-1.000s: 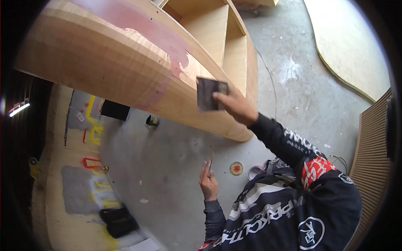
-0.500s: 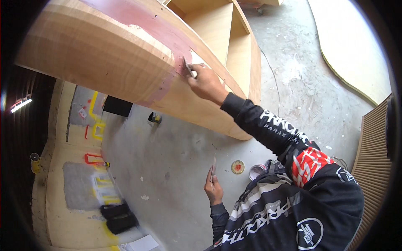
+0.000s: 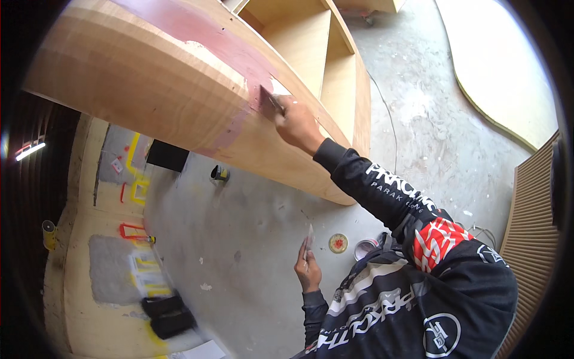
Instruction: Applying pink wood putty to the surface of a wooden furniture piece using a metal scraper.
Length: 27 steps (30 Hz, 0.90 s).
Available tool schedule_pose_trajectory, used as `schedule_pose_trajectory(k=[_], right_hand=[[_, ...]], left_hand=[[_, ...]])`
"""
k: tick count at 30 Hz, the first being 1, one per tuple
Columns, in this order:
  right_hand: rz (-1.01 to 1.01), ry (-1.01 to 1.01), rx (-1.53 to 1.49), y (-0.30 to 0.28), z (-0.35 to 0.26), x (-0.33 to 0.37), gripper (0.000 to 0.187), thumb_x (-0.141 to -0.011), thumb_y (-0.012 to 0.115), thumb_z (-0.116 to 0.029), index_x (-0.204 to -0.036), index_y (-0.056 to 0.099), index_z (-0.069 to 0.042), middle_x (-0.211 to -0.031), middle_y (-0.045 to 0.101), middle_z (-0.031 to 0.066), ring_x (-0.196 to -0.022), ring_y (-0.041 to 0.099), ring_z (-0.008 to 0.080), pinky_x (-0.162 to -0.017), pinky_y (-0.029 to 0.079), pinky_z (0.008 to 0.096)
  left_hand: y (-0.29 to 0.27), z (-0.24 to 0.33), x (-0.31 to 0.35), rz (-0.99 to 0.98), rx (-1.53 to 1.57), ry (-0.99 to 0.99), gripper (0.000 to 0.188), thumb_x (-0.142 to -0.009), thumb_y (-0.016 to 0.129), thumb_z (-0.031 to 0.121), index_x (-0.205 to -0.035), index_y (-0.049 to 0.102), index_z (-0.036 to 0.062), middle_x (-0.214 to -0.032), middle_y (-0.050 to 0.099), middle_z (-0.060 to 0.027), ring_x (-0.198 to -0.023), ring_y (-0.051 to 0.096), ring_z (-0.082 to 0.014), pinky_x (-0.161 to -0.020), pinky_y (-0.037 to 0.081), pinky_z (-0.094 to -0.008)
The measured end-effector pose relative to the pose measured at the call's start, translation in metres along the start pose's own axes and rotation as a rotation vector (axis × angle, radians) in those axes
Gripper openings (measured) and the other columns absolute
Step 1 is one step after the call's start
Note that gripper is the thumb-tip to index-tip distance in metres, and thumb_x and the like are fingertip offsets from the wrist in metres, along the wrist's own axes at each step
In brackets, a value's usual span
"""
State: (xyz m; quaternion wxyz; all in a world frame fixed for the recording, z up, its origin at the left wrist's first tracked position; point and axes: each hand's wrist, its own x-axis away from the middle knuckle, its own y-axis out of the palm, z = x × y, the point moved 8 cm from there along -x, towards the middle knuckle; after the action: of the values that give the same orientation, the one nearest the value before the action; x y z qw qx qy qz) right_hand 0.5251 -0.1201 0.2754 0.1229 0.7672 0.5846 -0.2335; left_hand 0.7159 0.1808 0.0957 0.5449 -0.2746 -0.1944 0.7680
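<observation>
My right hand is closed on a putty knife, its blade laid against pink filler on the curved plywood side of a cabinet. The filler runs as a long smear along the panel, with a fainter strip crossing downward near the blade. Lower down, over the floor, my left hand grips a second flat putty knife, pointing upward. Its handle is mostly covered by my fingers.
Near my body on the grey floor sit a round lid with red residue and an open can. A dark can stands below the panel. A cable trails right of the cabinet, and a ribbed panel stands far right.
The knife in my right hand has turned, its blade showing broader and darker against the filler. My left hand has shifted slightly right, still holding its knife.
</observation>
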Motion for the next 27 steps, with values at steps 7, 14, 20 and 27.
schedule_pose_trajectory(k=[7,14,20,27], right_hand=[[0.119,-0.186,0.077,0.005,-0.031,0.035,0.045,-0.077,0.059,-0.002,-0.122,0.057,-0.003,-0.12,0.058,0.018,-0.107,0.055,0.0365,-0.092,0.047,0.0435],[0.118,-0.181,0.103,0.028,-0.047,0.056,0.058,-0.072,0.066,-0.002,-0.128,0.051,-0.001,-0.129,0.051,0.0175,-0.11,0.051,0.038,-0.096,0.044,0.0453],[0.029,-0.293,0.032,0.022,-0.037,0.082,0.052,-0.074,0.062,-0.001,-0.125,0.051,0.002,-0.12,0.055,0.0218,-0.104,0.054,0.0393,-0.09,0.045,0.0478],[0.176,-0.069,-0.032,0.027,-0.044,0.033,0.045,-0.077,0.057,-0.004,-0.12,0.051,0.006,-0.11,0.054,0.0275,-0.099,0.053,0.0437,-0.086,0.046,0.0474]], left_hand=[[-0.006,-0.012,0.013,0.029,-0.006,-0.026,0.033,-0.099,0.049,0.009,-0.13,0.058,0.0003,-0.121,0.066,-0.0202,-0.111,0.066,-0.0299,-0.093,0.05,-0.0357],[-0.008,-0.015,0.015,0.039,0.047,-0.026,0.033,-0.102,0.049,0.014,-0.13,0.058,0.0002,-0.121,0.066,-0.0201,-0.111,0.066,-0.0282,-0.093,0.05,-0.0356],[-0.005,-0.016,0.011,0.056,0.069,-0.005,0.034,-0.102,0.049,0.017,-0.13,0.058,-0.0004,-0.12,0.067,-0.021,-0.111,0.065,-0.0255,-0.094,0.049,-0.0347],[0.001,-0.027,0.006,0.145,0.416,-0.03,0.034,-0.102,0.05,0.017,-0.128,0.056,-0.0046,-0.123,0.064,-0.0158,-0.112,0.061,-0.0243,-0.098,0.046,-0.0353]])
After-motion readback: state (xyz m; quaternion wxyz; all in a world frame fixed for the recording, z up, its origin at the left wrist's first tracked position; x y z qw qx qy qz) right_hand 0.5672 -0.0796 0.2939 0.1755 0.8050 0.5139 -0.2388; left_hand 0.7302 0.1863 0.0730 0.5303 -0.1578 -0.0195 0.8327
